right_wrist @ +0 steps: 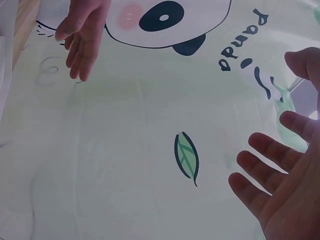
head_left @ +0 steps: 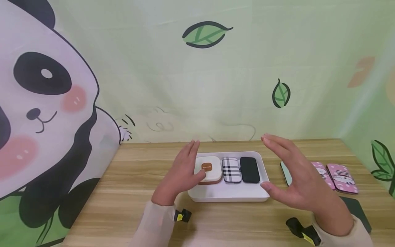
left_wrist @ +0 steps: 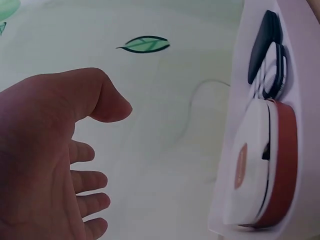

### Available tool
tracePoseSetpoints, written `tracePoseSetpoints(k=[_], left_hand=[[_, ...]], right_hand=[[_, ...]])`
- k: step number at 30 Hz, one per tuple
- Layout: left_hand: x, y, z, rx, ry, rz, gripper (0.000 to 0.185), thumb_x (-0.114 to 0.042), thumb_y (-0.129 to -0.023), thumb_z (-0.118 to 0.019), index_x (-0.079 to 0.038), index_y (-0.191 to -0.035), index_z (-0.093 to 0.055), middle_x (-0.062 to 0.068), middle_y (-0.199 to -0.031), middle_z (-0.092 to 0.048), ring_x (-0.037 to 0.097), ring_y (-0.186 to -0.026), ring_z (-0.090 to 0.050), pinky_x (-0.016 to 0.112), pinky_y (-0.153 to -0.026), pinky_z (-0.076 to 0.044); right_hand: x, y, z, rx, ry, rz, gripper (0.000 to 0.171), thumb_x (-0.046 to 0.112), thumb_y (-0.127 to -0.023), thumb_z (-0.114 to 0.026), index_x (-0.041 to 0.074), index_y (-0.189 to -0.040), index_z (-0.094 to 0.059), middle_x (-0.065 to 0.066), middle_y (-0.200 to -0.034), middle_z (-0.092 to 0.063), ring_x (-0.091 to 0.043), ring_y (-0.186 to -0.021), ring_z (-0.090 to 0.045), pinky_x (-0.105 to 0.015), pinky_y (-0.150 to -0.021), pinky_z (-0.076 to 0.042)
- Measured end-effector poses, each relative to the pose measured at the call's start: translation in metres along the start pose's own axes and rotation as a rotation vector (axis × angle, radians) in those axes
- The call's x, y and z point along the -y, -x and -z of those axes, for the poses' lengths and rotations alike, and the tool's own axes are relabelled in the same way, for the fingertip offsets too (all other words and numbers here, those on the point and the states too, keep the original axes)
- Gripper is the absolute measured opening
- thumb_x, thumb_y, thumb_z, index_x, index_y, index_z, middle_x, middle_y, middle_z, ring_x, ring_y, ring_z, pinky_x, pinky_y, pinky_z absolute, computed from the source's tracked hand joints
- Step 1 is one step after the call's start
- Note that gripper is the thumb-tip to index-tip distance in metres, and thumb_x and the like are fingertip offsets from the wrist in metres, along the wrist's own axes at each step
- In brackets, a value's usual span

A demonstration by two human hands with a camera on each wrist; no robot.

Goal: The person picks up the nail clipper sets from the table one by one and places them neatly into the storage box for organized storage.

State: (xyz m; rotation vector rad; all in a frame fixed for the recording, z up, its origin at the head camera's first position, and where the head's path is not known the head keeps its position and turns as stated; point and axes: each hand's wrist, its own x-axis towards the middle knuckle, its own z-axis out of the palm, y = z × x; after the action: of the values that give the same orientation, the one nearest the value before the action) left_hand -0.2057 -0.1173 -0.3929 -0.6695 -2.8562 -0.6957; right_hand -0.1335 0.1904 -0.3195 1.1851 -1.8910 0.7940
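Both hands are raised over the desk [head_left: 129, 212], fingers straight and spread, holding nothing. The left hand [head_left: 182, 175] stands at the left end of the white tray [head_left: 228, 195]; the right hand [head_left: 296, 178] stands off its right end, palm turned inward.

The tray sits at the middle of the desk and holds three items in a row: a white and orange case [head_left: 210, 168] at the left, a plaid case [head_left: 231, 169] in the middle, a black case [head_left: 249, 169] at the right. The left thumb appears to overlap the white and orange case in the head view, but contact cannot be confirmed; the left wrist view shows the palm apart from the tray.

Judgement: the hands are placed to take the tray by its two ends. Recommended practice:
- Seat both hands on the rim at the same height before lifting.
- Keep the tray level; the cases lie loose and could slide.
- Keep the left thumb on the rim, clear of the nearest case.
- Mind the two pink cases [head_left: 334, 175] lying on the desk to the right, close behind the right hand.
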Motion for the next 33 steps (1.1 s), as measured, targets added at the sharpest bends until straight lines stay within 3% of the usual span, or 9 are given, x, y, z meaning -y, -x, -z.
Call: tracePoseSetpoints(k=[6, 17, 27, 33], left_hand=[[0.014, -0.003, -0.01, 0.034, 0.014, 0.029, 0.089, -0.028, -0.085, -0.055, -0.006, -0.161, -0.014, 0.014, -0.167, -0.016, 0.032, -0.154, -0.015, 0.049, -0.123, -0.017], [0.031, -0.006, -0.03, 0.162, -0.012, 0.132, 0.094, -0.031, -0.084, -0.062, -0.003, -0.16, -0.014, 0.019, -0.166, -0.015, 0.035, -0.154, -0.014, 0.048, -0.123, -0.016], [0.043, -0.007, -0.043, 0.214, -0.005, 0.205, 0.097, -0.034, -0.087, -0.067, -0.002, -0.16, -0.013, 0.02, -0.166, -0.016, 0.035, -0.153, -0.016, 0.049, -0.122, -0.018], [0.047, -0.007, -0.048, 0.233, 0.004, 0.207, 0.095, -0.032, -0.087, -0.067, 0.0, -0.159, -0.013, 0.021, -0.165, -0.019, 0.035, -0.152, -0.019, 0.049, -0.122, -0.02]], right_hand=[[-0.001, 0.001, 0.0, 0.012, 0.014, -0.011, 0.078, 0.052, -0.096, -0.057, -0.013, -0.137, -0.047, -0.029, -0.137, -0.051, -0.017, -0.14, -0.041, -0.025, -0.117, -0.03], [-0.003, 0.004, -0.001, 0.025, 0.033, -0.03, 0.078, 0.053, -0.095, -0.056, -0.011, -0.139, -0.047, -0.028, -0.137, -0.051, -0.016, -0.139, -0.042, -0.024, -0.117, -0.029], [-0.003, 0.005, -0.002, 0.04, 0.039, -0.04, 0.077, 0.053, -0.096, -0.055, -0.01, -0.14, -0.046, -0.026, -0.139, -0.051, -0.017, -0.138, -0.042, -0.023, -0.116, -0.029], [-0.003, 0.005, -0.002, 0.037, 0.031, -0.026, 0.075, 0.051, -0.097, -0.055, -0.011, -0.139, -0.046, -0.026, -0.137, -0.052, -0.017, -0.138, -0.043, -0.023, -0.116, -0.03]])
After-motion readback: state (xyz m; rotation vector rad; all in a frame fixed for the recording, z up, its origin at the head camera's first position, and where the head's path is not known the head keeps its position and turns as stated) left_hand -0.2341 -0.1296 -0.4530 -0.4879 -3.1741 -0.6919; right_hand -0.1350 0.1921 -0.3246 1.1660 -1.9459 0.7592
